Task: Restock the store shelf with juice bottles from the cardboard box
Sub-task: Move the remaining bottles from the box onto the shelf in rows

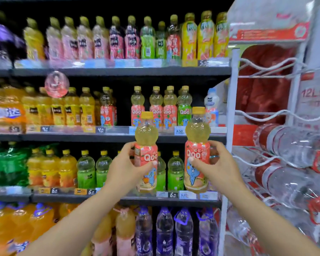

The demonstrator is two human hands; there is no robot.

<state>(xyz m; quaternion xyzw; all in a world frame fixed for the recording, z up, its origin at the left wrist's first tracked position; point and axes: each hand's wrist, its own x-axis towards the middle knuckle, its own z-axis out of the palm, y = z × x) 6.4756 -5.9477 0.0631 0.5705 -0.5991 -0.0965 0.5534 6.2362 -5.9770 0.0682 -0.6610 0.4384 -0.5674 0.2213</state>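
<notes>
The left hand [123,163] holds a juice bottle [146,152] by its pink Qoo label. The yellow cap pokes up above the fingers. Beside it, the right hand [215,166] holds a second bottle [197,150] the same way, upright before the shelf [118,71].

Both my forearms are showing bare all the way to the bottom edge of the view, with no sleeves reaching into sight. My left hand [125,163] is wearing nothing. My right hand [215,166] is wearing a thin blue ring [215,156] on one finger, and its thumbnail is looking short and unpainted.
</notes>
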